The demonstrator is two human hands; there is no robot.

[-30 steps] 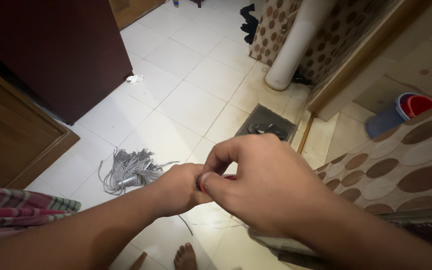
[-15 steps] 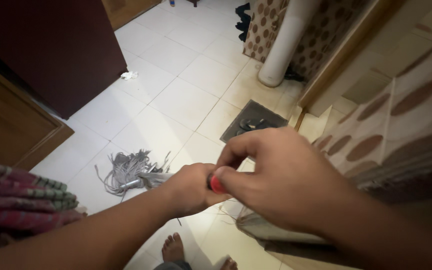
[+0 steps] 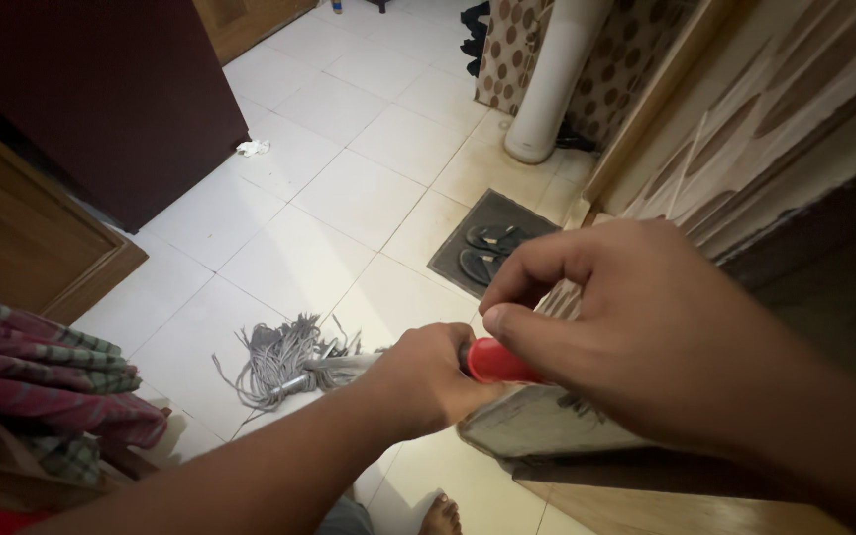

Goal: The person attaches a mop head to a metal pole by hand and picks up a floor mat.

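- Gripping the mop handle, the left hand (image 3: pixel 428 381) is curled shut around the shaft near frame centre, knuckles toward the floor.
- Right hand (image 3: pixel 646 337) sits at three o'clock of the left one, thumb and forefinger pinched on the red end cap (image 3: pixel 499 362) of the handle.
- Grey mop head (image 3: pixel 284 359) lies spread on the white floor tiles (image 3: pixel 349 198), at nine o'clock of the left hand.
- A dark mat (image 3: pixel 492 248) with a pair of sandals (image 3: pixel 482 253) lies at twelve o'clock of the hands.
- Checked cloth (image 3: pixel 42 381) fills the nine o'clock edge; a bare foot (image 3: pixel 440 515) shows at six o'clock.
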